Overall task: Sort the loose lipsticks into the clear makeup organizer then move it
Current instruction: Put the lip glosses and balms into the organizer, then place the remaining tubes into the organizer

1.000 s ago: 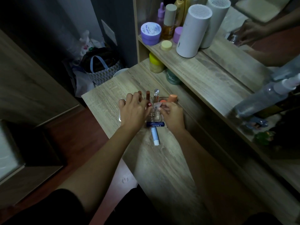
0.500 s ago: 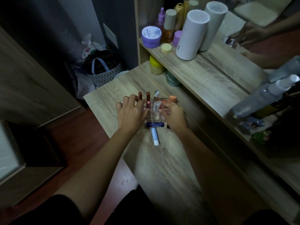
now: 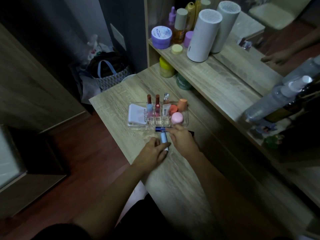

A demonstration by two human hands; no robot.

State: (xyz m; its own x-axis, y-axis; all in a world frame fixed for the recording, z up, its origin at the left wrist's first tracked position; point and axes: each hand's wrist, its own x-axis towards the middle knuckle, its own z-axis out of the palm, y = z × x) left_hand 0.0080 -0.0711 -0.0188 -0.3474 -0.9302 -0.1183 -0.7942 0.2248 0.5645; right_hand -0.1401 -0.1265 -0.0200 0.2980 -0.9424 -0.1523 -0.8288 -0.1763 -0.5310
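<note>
A clear makeup organizer (image 3: 136, 125) sits on the wooden table (image 3: 174, 181). It holds a white compact (image 3: 136, 113), three upright lipsticks (image 3: 157, 105) in its slots, and pink and orange round pieces (image 3: 177, 117). Two loose sticks lie just in front of it. The dark blue Nivea stick (image 3: 160, 129) lies crosswise against the front wall, and my right hand (image 3: 181, 138) covers its right end with the fingertips. The light blue stick (image 3: 163, 138) points toward me. My left hand (image 3: 153, 152) pinches its near end between thumb and fingers.
A raised shelf (image 3: 214, 73) to the right carries a white cylinder (image 3: 201, 35), a purple jar (image 3: 161, 37) and bottles; a yellow-lidded jar (image 3: 166, 67) and a green jar (image 3: 182, 82) stand beneath. A spray bottle (image 3: 277, 99) lies far right. Bags (image 3: 109, 73) sit on the floor left.
Both hands have pulled back from the organizer toward me. They now rest on the two loose sticks in front of it. The organizer's contents are uncovered.
</note>
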